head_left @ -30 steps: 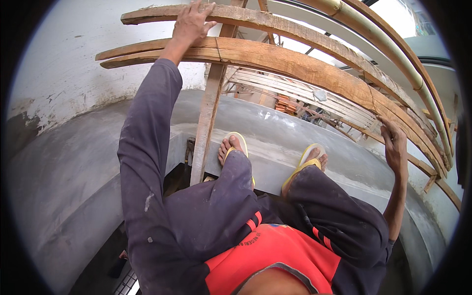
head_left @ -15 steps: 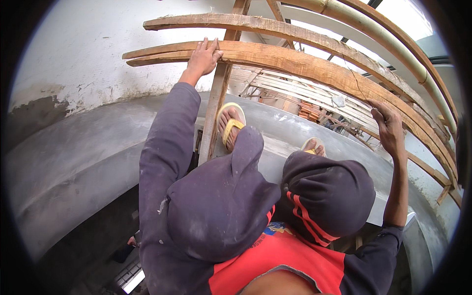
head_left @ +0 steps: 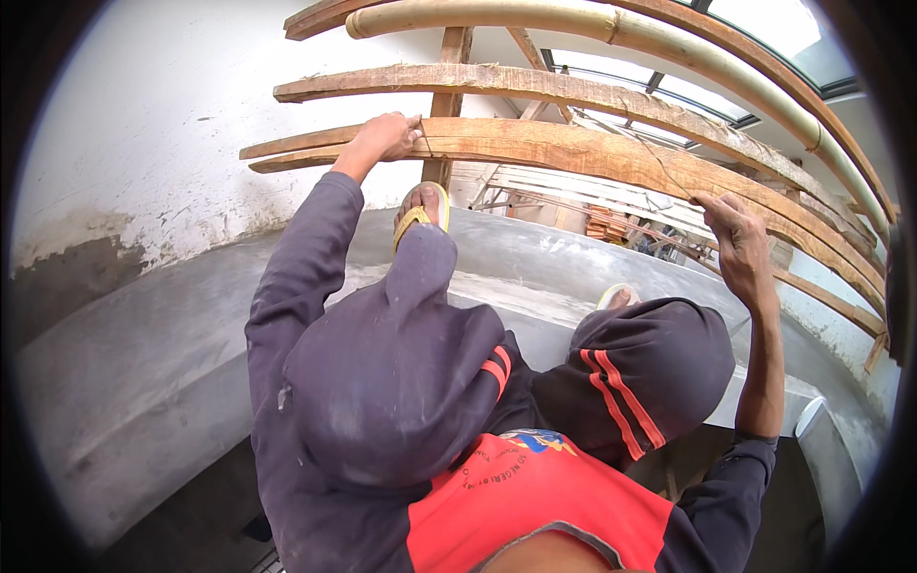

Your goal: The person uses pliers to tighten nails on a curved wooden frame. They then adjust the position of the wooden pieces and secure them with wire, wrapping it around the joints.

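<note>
A pair of long wooden beams point(head_left: 535, 141) runs across in front of me, against an upright wooden post point(head_left: 446, 100). My left hand point(head_left: 387, 138) is at the beams' left part, beside the post, with its fingers closed. A short thin dark strand shows at its fingertips and hangs over the beam's face; the fingers appear to pinch it. Farther right, my right hand point(head_left: 735, 234) is raised below the beams, thumb and forefinger pinched on a thin dark wire point(head_left: 666, 172). That wire slants up and left across the beam.
Above lie another rough beam point(head_left: 497, 84) and a bamboo pole point(head_left: 535, 13). My sandaled feet point(head_left: 421, 212) rest on a curved grey concrete ledge point(head_left: 516, 250). Beyond it, stacked orange bricks point(head_left: 607, 224) show lower down. A dark drop lies beneath me; a white wall point(head_left: 172, 105) stands left.
My left hand went from lying spread on the beam to closed fingers beside the post. My right hand has shifted slightly left and down with the wire. The view has tilted upward.
</note>
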A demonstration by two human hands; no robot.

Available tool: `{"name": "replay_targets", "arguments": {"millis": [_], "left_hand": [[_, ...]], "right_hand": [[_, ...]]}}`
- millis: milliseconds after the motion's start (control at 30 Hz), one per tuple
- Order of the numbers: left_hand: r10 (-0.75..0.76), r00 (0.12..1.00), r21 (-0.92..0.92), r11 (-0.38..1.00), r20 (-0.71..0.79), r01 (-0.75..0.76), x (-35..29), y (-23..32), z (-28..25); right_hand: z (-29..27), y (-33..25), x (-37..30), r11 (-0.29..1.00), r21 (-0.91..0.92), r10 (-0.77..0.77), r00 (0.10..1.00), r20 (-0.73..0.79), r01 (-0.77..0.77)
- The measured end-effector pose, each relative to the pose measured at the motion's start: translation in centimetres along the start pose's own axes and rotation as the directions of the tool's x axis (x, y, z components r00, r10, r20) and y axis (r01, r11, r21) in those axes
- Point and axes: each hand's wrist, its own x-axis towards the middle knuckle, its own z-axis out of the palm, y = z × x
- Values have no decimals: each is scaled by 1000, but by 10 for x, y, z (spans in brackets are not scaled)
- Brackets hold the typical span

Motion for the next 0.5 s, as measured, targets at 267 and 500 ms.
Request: {"name": "replay_targets", "arguments": {"millis": [267,500], "left_hand": [[134,991,-234,964,9,-128,5,-33,-25],[113,930,-518,804,-350,-293,36,-101,-74]], "right_hand": [[16,-85,62,956,-279,-32,979,202,89],[66,-116,155,841,-501,13,920,391,201]]}}
